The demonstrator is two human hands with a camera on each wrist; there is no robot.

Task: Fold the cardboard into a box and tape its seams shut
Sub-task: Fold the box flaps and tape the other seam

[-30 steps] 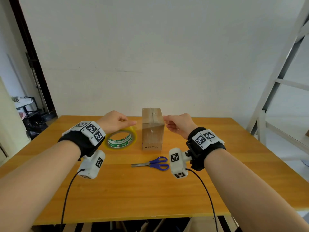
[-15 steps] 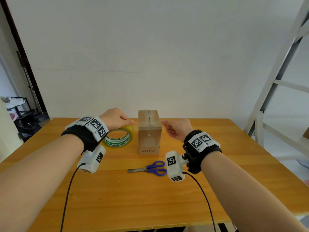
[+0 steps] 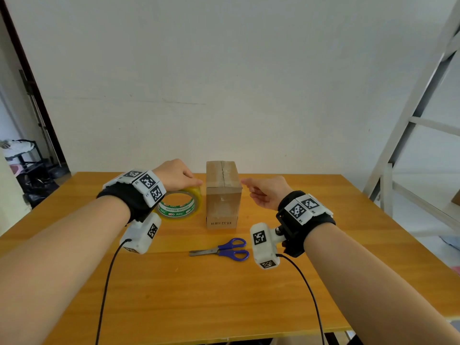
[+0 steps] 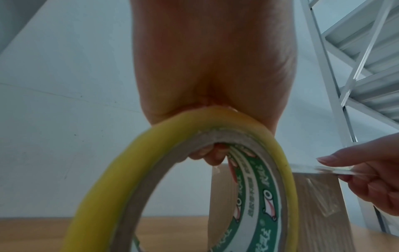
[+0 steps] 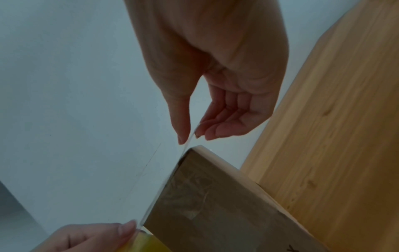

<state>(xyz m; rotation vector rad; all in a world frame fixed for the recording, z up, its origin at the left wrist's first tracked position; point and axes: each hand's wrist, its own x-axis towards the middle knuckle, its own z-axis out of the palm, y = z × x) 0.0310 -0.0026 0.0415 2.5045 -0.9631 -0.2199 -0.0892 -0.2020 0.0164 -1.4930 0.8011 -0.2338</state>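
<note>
Beside box [image 3: 223,195]: left hand [image 3: 178,176] grips tape roll [image 3: 179,207] (tilted); right hand [image 3: 266,195] pinches tape strip [image 5: 166,180].

Brown box [image 3: 223,195], yellow tape roll [image 3: 179,207] with green-and-white core, blue-handled scissors [image 3: 224,249], orange-brown table [image 3: 199,295].

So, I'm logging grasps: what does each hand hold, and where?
Left hand grips the yellow tape roll by its top rim; right hand pinches the clear tape strip's free end.
</note>
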